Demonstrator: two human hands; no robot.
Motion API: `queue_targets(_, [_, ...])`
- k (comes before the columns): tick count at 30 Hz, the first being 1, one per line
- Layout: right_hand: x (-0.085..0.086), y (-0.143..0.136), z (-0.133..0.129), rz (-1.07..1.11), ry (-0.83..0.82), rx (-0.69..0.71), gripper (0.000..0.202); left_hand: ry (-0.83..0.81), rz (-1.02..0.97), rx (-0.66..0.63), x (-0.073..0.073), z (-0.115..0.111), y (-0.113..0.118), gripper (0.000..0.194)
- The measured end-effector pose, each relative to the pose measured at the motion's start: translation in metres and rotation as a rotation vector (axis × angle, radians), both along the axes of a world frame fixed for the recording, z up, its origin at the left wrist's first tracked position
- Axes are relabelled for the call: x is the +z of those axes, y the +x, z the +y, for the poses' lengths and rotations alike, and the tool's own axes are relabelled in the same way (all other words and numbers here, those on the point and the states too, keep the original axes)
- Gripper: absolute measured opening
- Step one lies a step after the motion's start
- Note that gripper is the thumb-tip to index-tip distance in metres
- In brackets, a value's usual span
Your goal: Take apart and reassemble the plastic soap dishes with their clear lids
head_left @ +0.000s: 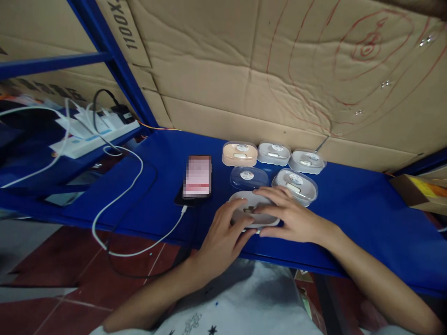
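The left hand point(220, 232) and right hand point(296, 221) close around a grey oval tray point(243, 197), near the front edge of the bench point(366, 223). It looks light, stiff and smooth, best held by its rim. A clear lid point(239, 180) sits just behind; blue surface extends toward the right end.

Cardboard wall point(216, 56) behind blue shelf point(349, 223), reddish floor tiles point(70, 265).

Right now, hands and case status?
Left hand and right hand on open oval case. Small piece inside, partly covered. Clear lid just behind, lidded case crowding right.
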State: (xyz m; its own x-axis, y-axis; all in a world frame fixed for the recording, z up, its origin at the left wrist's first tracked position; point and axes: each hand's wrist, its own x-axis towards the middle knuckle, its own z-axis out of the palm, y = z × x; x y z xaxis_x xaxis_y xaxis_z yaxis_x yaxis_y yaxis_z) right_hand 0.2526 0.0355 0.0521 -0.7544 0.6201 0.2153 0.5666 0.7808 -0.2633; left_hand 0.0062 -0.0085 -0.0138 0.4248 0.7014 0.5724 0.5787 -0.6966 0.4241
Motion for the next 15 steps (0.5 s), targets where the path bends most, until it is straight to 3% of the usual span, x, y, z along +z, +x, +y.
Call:
queue_targets(3, [-0.012,0.001,-0.006,0.047,0.011,0.016,0.045,0.049,-0.024,0.044,0.003,-0.002,-0.001,0.023])
queue_targets(7, [-0.015,0.008,0.000,0.154,-0.008,-0.017,0.038,0.262,0.007,0.073,0.009,-0.002,-0.001,0.028])
queue_targets(11, [-0.020,0.014,0.009,0.126,0.001,-0.033,0.035,0.288,0.293,-0.077,0.012,-0.002,0.002,0.018])
queue_targets(15, [-0.029,0.009,0.016,0.135,0.017,-0.021,0.035,0.215,0.376,-0.207,0.012,-0.008,0.004,0.016])
